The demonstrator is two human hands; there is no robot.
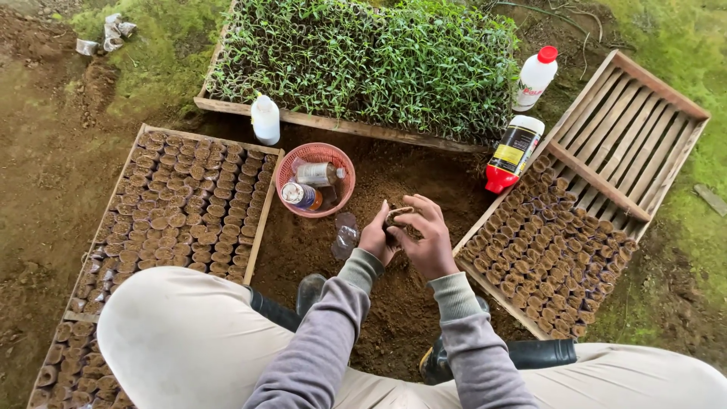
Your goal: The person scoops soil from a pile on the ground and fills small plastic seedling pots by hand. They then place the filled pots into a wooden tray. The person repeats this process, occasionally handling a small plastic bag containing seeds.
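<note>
The person's pale trouser knees fill the bottom of the view, with grey sleeves reaching forward between them and dark rubber boots [530, 353] planted on the loose brown soil [394, 303]. Both hands meet over that soil: the left hand [375, 241] cups a small soil-filled pot [397, 217] from the side, and the right hand [430, 236] is curled over its top, fingers bent and closed round it. The pot is a short brown roll, earth-coloured, with a paler rim showing between the fingers; most of its body is hidden by the two hands, so its base and fill level cannot be made out. To the left lies a wooden tray [266, 203] packed tight with like pots, its lower end cut off by the knee and the frame edge. To the right a slatted wooden crate [634, 144] holds more pots in its near half, its far half showing only bare slats. Just beyond the hands sits a pink plastic basket [337, 157] holding small bottles, with a clear crumpled bottle [345, 235] beside the left hand. Further off stand a white bottle [265, 119], a red-capped white bottle [535, 77] and a yellow-labelled bottle [513, 153], before a seedling bed [363, 60]. Open soil lies between the two trays.
</note>
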